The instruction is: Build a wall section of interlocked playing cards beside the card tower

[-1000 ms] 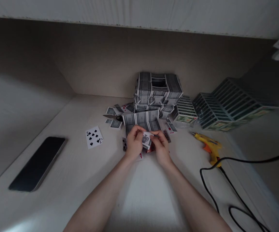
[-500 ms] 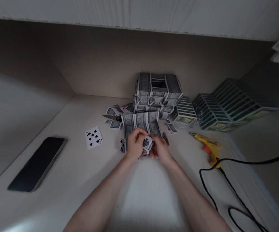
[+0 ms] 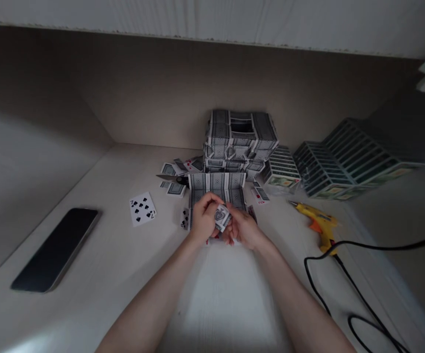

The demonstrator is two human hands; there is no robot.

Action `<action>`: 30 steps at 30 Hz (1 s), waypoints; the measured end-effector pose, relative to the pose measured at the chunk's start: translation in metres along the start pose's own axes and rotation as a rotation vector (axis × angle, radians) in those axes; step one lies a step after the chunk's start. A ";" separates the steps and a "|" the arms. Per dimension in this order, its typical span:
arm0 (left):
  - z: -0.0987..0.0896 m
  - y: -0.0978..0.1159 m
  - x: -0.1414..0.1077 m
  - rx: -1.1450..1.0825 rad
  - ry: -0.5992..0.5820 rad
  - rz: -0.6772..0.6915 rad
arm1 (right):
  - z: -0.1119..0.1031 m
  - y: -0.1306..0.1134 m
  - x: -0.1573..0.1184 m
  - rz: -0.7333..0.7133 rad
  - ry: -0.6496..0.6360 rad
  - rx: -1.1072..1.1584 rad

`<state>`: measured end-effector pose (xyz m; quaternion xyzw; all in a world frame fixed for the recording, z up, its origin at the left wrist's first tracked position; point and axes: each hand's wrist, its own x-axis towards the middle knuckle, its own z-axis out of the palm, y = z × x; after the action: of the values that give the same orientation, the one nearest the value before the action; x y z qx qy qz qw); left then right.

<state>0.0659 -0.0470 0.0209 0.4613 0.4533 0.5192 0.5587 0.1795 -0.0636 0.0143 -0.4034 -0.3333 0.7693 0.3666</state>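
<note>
1. The forearms reach in from the bottom edge and meet over a white wood-grain table (image 3: 227,299), with the left hand (image 3: 205,218) and right hand (image 3: 244,231) close together.
2. A playing card (image 3: 222,217) with a large spade on its face is held between the hands, above the table. The left fingers (image 3: 212,198) are closed on its upper-left side and the right fingers (image 3: 234,223) on its lower-right side, so both hands are grasping it. Its long axis tilts from upper left to lower right, and the left hand is slightly nearer its centre. Whether it is whole or folded is hard to tell.
3. Just beyond the hands stands a wall of joined grey-backed cards (image 3: 216,189), with a loose card (image 3: 185,219) beside the left hand.
4. To the left lie a seven of spades (image 3: 142,209) and a black smartphone (image 3: 56,250); to the right, a yellow hot glue gun (image 3: 317,225) and its black cable (image 3: 345,289).
5. Farther back are scissors (image 3: 172,179), a stacked card structure (image 3: 241,137), and green-backed card structures (image 3: 348,159).
</note>
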 end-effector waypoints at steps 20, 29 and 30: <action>-0.004 -0.001 0.005 -0.009 -0.019 0.123 | -0.004 0.001 -0.002 0.026 -0.092 0.110; -0.005 -0.001 0.007 0.014 -0.006 0.119 | -0.002 0.002 -0.002 -0.048 -0.073 0.042; -0.005 -0.001 0.007 0.015 -0.008 0.122 | -0.002 0.002 -0.002 -0.052 -0.071 0.040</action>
<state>0.0613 -0.0397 0.0184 0.4945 0.4260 0.5471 0.5241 0.1813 -0.0657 0.0123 -0.3596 -0.3411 0.7797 0.3826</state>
